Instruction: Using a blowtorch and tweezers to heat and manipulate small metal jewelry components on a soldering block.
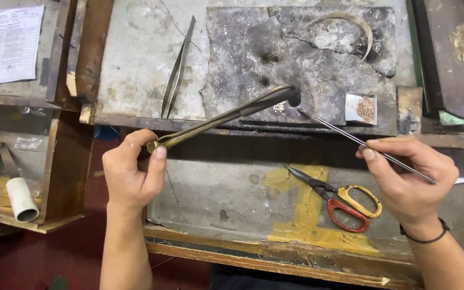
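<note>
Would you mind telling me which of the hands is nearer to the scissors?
Right. The right hand is just right of the scissors, nearly touching the handles; the left hand is far to their left.

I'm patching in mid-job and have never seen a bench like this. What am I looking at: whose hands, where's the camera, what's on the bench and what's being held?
There is one picture, from a camera on the person's head, looking down at their own bare hands over a worn workbench.

The left hand grips the brass end of a long torch, whose dark nozzle points at a scorched grey block on the bench. The right hand pinches a thin metal rod, its tip reaching toward the nozzle.

On the block lie a curved metal strip and a small white tray of brownish grains. Tweezers lie left of the block. Lower down, scissors with red and yellow handles rest on a yellow-painted patch. At far left sit a paper sheet and a white tube.
</note>
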